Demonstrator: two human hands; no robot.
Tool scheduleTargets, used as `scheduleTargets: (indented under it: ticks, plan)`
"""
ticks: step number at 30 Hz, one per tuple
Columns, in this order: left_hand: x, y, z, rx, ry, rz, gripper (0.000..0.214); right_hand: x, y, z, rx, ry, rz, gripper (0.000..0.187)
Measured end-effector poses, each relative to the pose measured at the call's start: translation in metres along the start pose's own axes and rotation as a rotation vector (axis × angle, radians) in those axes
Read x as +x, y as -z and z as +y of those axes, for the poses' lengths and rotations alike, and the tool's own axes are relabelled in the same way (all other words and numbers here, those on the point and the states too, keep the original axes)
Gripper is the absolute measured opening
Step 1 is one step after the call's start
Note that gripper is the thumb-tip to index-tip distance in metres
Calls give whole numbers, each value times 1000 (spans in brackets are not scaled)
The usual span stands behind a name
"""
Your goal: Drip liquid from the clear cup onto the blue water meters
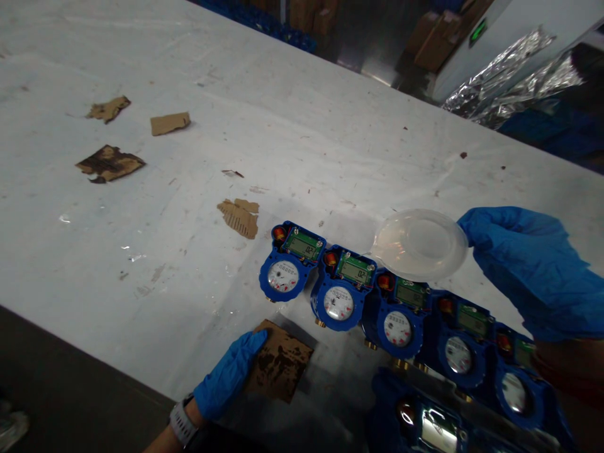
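Note:
My right hand [523, 258], in a blue glove, pinches the rim of a translucent plastic cup [425, 245]. The cup is tilted left, its lip just over the upper right edge of the second water meter [338, 302]; a faint clear strand shows at the lip. My left hand [233, 374], also gloved, grips a stained piece of cardboard [280, 365] by its left edge, below the meters. Left of the second meter stands another blue meter [283, 275], and a third meter [397, 327] is under the cup. Their display boards are exposed.
More blue meters [457, 352] continue the row to the right, with another meter [438, 428] in front. Torn cardboard scraps [111, 163] lie on the white-covered table [283, 113]. Silvery foil [509, 69] and boxes [434, 38] are beyond the far edge.

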State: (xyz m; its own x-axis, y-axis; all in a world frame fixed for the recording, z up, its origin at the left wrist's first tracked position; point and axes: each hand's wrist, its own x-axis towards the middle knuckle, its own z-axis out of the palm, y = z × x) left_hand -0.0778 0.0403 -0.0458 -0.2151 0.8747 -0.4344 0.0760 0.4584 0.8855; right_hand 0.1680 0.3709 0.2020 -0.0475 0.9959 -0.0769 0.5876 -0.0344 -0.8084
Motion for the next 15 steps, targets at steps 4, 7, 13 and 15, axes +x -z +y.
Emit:
scheduleTargets:
  ticks: [4, 7, 13, 15]
  plan:
    - [-1, 1, -4, 2, 29, 6, 68, -2, 0, -3, -8, -5, 8, 28]
    - [-3, 4, -13, 30, 17, 11, 72, -2, 0, -6, -5, -25, 14, 28]
    - [-5, 7, -26, 47, -16, -29, 70, -5, 1, -9, 7, -21, 5, 28]
    - [-4, 7, -26, 47, -19, -27, 68, -6, 1, -8, 16, -19, -2, 29]
